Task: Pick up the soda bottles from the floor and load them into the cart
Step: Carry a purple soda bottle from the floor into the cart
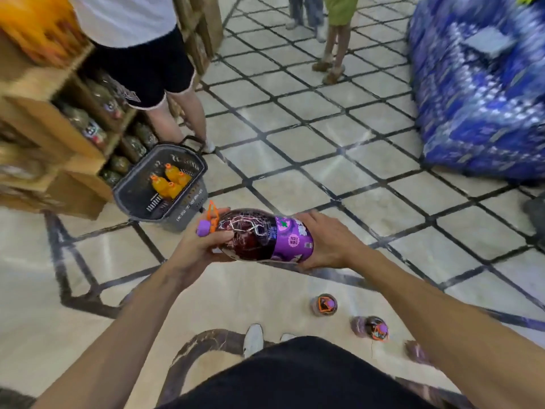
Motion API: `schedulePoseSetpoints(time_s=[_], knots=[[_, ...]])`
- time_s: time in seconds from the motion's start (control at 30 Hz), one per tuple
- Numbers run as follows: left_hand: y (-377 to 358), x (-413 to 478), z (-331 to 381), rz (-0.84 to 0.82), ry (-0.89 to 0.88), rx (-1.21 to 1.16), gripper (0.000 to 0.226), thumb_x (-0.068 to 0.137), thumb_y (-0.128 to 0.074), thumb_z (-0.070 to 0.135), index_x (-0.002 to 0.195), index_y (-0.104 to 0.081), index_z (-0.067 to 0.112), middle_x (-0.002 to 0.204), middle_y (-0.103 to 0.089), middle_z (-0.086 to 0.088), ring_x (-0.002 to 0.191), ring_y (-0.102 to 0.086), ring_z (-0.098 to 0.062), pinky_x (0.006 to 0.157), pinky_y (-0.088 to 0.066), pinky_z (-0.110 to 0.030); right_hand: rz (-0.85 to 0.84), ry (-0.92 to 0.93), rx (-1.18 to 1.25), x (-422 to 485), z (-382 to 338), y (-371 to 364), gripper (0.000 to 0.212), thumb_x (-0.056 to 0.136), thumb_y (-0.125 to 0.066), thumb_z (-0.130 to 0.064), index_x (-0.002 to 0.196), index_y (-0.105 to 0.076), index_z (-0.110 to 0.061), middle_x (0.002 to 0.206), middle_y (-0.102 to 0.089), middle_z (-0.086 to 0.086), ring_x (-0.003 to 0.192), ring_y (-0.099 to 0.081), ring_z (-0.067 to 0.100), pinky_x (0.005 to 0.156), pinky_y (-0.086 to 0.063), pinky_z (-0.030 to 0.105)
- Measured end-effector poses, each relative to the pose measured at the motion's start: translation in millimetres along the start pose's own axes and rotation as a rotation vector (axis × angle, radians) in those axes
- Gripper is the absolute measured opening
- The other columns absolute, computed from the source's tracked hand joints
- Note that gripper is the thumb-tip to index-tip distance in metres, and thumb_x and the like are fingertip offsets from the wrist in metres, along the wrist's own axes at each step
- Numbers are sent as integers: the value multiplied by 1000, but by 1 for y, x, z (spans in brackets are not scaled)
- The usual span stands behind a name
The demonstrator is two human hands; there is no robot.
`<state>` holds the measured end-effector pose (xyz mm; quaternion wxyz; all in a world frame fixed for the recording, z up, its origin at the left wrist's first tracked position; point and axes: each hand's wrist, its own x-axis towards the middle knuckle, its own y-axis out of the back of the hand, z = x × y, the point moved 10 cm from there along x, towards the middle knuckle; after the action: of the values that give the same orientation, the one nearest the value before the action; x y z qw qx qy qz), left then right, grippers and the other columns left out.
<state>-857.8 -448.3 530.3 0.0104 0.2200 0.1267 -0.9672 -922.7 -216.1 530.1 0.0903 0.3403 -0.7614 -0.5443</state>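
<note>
I hold a large purple soda bottle (pixel 259 236) sideways in front of me, its purple cap pointing left. My left hand (pixel 203 246) grips the neck end and my right hand (pixel 330 242) grips the base end. The grey cart basket (pixel 188 208) stands on the floor just beyond and left of the bottle, with several orange bottles (pixel 169 183) inside. On the floor at my lower right stand more purple soda bottles: one (pixel 323 304), a second (pixel 373 327) and a third (pixel 415 351) partly hidden by my right arm.
A wooden shelf unit (pixel 59 137) with bottles is at the left. A person in black shorts (pixel 153 69) stands by the basket. Two other people (pixel 327 39) stand farther back. A stack of blue packs (pixel 483 93) fills the right. My white shoes (pixel 253 339) are below.
</note>
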Motion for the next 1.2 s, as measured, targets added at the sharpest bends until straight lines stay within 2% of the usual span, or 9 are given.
schedulePoseSetpoints(time_s=[0.17, 0.27, 0.33, 0.53, 0.67, 0.77, 0.9, 1.03, 1.2], knots=[[27, -73, -2, 257, -122, -113, 89, 52, -94, 29, 134, -59, 20, 131, -68, -10, 111, -69, -36, 75, -61, -51, -73, 262, -102, 24, -54, 10, 99, 58, -81, -68, 140, -39, -30, 119, -52, -5, 105, -58, 15, 86, -57, 35], [38, -127, -15, 412, -193, -180, 94, 49, -97, 33, 134, -59, 18, 132, -67, -11, 117, -66, -38, 82, -59, -59, -130, 443, -165, 33, -96, 7, 98, 58, -83, -65, 138, -38, -33, 117, -51, -7, 103, -55, 11, 86, -56, 32], [44, -166, -27, 531, -239, -242, 90, 52, -93, 28, 135, -59, 17, 133, -66, -13, 118, -65, -39, 84, -58, -62, -165, 563, -184, 32, -128, -1, 100, 58, -85, -65, 139, -37, -34, 118, -52, -7, 105, -54, 11, 88, -56, 33], [46, -292, -81, 848, -372, -368, 69, 62, -84, 23, 128, -65, 22, 131, -68, -10, 113, -68, -35, 82, -58, -61, -311, 876, -223, 3, -232, -49, 104, 59, -87, -61, 144, -35, -33, 126, -51, -7, 105, -49, 6, 92, -53, 31], [46, -386, -127, 1076, -414, -478, 75, 58, -88, 23, 129, -64, 20, 130, -68, -12, 117, -66, -39, 80, -59, -56, -382, 1069, -267, -40, -308, -90, 103, 60, -86, -61, 145, -37, -33, 125, -51, -9, 105, -50, 6, 91, -53, 27], [40, -454, -156, 1215, -438, -500, 76, 58, -89, 24, 129, -63, 17, 129, -68, -15, 113, -67, -38, 75, -60, -50, -425, 1211, -292, -81, -369, -123, 102, 60, -87, -61, 145, -38, -31, 127, -54, -7, 109, -53, 8, 97, -52, 29], [28, -548, -207, 1409, -466, -559, 72, 57, -87, 23, 125, -66, 21, 125, -70, -10, 108, -71, -34, 76, -61, -55, -526, 1365, -316, -147, -444, -180, 94, 56, -82, -70, 134, -42, -37, 119, -58, -13, 106, -56, 6, 95, -56, 33], [11, -638, -262, 1546, -476, -637, 76, 57, -88, 26, 128, -64, 21, 124, -71, -7, 108, -71, -33, 77, -61, -53, -609, 1493, -358, -222, -504, -236, 92, 58, -85, -70, 134, -44, -38, 115, -60, -14, 103, -60, 7, 91, -57, 29], [-6, -737, -306, 1643, -465, -655, 72, 58, -88, 27, 126, -65, 24, 125, -71, -6, 110, -70, -31, 81, -60, -60, -670, 1610, -335, -312, -561, -290, 93, 59, -89, -62, 136, -44, -34, 119, -60, -7, 105, -60, 14, 86, -59, 31]])
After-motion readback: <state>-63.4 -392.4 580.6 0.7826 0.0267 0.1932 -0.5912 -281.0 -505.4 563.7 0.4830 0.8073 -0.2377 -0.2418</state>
